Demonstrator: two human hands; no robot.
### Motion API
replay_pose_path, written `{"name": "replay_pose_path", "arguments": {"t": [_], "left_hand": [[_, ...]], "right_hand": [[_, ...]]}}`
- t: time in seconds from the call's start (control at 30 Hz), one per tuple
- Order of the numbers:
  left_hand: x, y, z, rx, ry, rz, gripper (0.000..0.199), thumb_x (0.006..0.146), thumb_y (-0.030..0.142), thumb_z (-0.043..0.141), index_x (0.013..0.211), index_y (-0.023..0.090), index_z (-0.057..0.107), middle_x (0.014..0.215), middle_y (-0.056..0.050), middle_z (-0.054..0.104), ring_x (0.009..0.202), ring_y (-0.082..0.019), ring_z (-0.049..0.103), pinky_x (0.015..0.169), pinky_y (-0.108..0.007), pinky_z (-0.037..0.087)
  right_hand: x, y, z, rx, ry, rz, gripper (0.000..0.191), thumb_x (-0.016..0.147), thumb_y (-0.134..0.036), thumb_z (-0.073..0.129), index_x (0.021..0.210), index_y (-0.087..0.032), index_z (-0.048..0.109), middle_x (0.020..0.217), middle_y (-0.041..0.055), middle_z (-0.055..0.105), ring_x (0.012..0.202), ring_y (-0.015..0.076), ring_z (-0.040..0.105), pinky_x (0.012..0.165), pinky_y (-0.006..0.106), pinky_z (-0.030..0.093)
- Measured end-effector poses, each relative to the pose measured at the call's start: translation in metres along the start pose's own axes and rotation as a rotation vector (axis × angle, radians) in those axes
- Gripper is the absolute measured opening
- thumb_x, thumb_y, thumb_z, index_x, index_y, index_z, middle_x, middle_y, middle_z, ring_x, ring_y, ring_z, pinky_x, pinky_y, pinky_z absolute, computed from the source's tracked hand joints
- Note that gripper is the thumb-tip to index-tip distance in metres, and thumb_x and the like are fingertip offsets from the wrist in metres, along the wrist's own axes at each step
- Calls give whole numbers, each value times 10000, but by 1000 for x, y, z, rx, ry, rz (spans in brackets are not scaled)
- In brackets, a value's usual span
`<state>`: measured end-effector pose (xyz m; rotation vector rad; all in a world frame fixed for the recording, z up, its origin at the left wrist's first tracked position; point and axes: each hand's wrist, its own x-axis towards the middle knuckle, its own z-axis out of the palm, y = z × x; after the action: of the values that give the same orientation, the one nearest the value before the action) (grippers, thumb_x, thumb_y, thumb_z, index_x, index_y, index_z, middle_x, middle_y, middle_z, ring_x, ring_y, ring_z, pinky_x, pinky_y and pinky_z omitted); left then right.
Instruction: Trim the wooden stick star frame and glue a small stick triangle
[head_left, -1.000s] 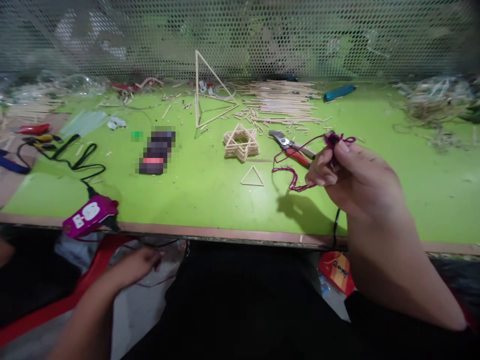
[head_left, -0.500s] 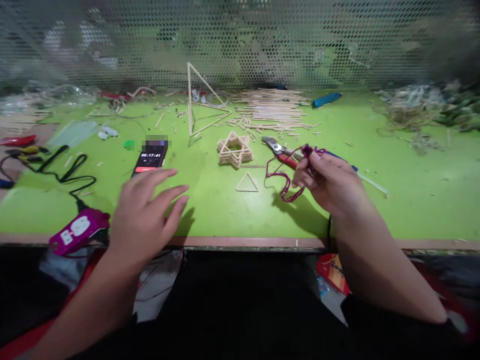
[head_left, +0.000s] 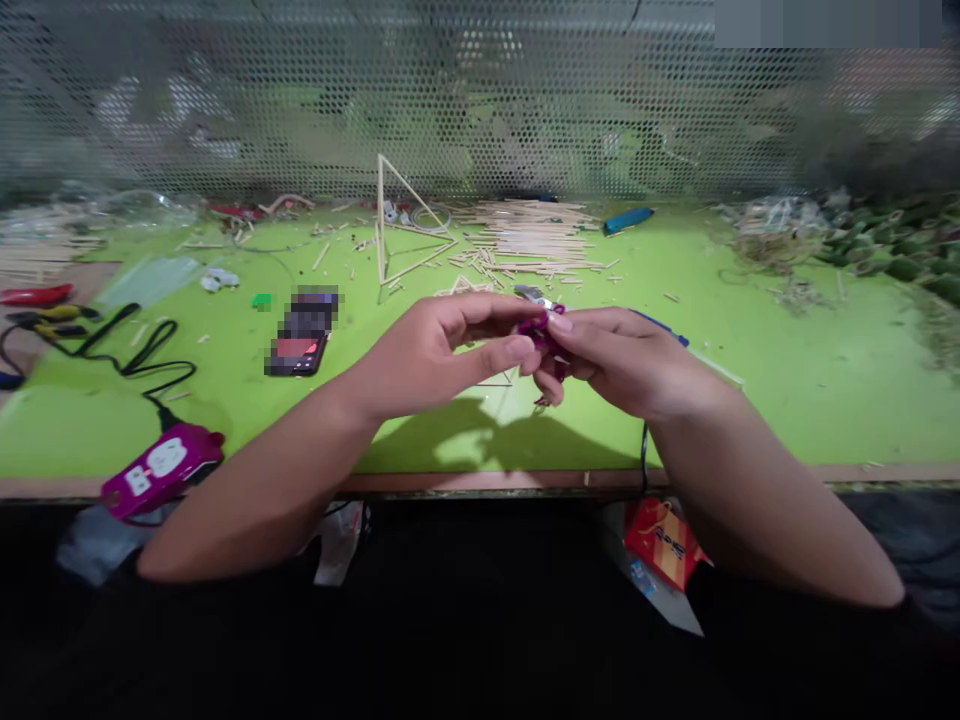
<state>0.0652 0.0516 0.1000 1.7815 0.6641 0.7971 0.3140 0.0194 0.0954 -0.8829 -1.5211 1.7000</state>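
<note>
A tangle of purple string (head_left: 534, 328) is between my two hands above the middle of the table. My left hand (head_left: 442, 350) has its thumb and fingers closed on the tangle from the left. On the other side, my right hand (head_left: 634, 360) pinches the string between thumb and forefinger. Part of a star built from sticks (head_left: 461, 288) shows behind my left hand, the rest being covered. Below the fingers, a small stick triangle (head_left: 501, 381) is mostly hidden. The metal blades of a cutting tool (head_left: 534, 294) stick out behind the string, with the handles hidden.
A large stick frame (head_left: 382, 220) stands at the back beside a pile of thin sticks (head_left: 529, 235). A phone (head_left: 304, 330) lies left of my hands, and a magenta device (head_left: 165, 468) with a black cord sits at the front left. A blue tool (head_left: 628, 220) lies behind.
My left hand has moved right from beside the phone and closed on the purple string. My right hand has brought the string left and slightly down, so both hands now cover the stick star.
</note>
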Motion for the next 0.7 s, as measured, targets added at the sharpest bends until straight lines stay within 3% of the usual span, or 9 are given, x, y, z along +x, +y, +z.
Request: {"name": "replay_pose_path", "arguments": {"t": [0.13,0.27,0.33,0.43,0.57,0.63,0.67,0.7], "left_hand": [[0,-4,2,-19,79,-19,330,948,509,874,1115,224,889,950,-74,854,907,-238,826,842,-372,688],[-2,-10,-12,75,215,-26,296,860,493,935,974,223,896,927,-59,857,824,-208,795,722,-321,655],[-2,-15,-27,141,314,-40,305,845,503,931,957,222,889,878,-46,842,756,-185,757,672,-310,626],[1,-27,-56,235,503,-95,340,831,548,927,930,228,870,781,-20,788,685,-161,690,655,-326,586],[10,-53,-89,158,699,-107,437,861,631,904,1038,242,814,777,58,717,711,-90,612,771,-328,564],[14,-68,-98,114,739,-144,518,850,682,897,1067,226,782,786,79,709,755,-77,619,842,-333,576],[16,-74,-99,94,731,-166,529,834,684,909,1074,231,781,815,74,731,785,-86,645,863,-337,589],[17,-80,-99,76,742,-171,521,812,677,927,1060,240,791,841,59,758,795,-101,669,857,-340,605]], "right_hand": [[7,-1,4,-44,-43,47,531,1056,-709,647,963,-225,847,731,34,718,663,168,648,619,306,519],[9,-3,-4,-189,-75,89,441,923,-648,860,903,-208,826,696,15,713,631,144,632,606,284,518],[8,-4,-18,-241,-34,60,463,943,-664,832,896,-203,827,699,30,727,638,151,643,625,294,526],[10,-5,-51,-353,221,4,513,999,-703,735,878,-214,827,727,53,750,638,164,647,622,311,506],[19,-14,-105,-842,804,113,440,1111,-537,628,874,-212,806,762,80,750,669,192,651,686,353,494],[27,-18,-126,-969,896,164,206,1076,-286,692,1090,-152,847,949,170,808,905,280,734,867,429,506],[32,-18,-132,-1041,917,167,273,1018,-168,732,1273,-135,823,1156,225,814,1105,341,728,983,481,482],[37,-18,-134,-1121,916,151,473,956,-83,763,1425,-136,769,1395,267,751,1314,404,654,1092,539,426]]}}
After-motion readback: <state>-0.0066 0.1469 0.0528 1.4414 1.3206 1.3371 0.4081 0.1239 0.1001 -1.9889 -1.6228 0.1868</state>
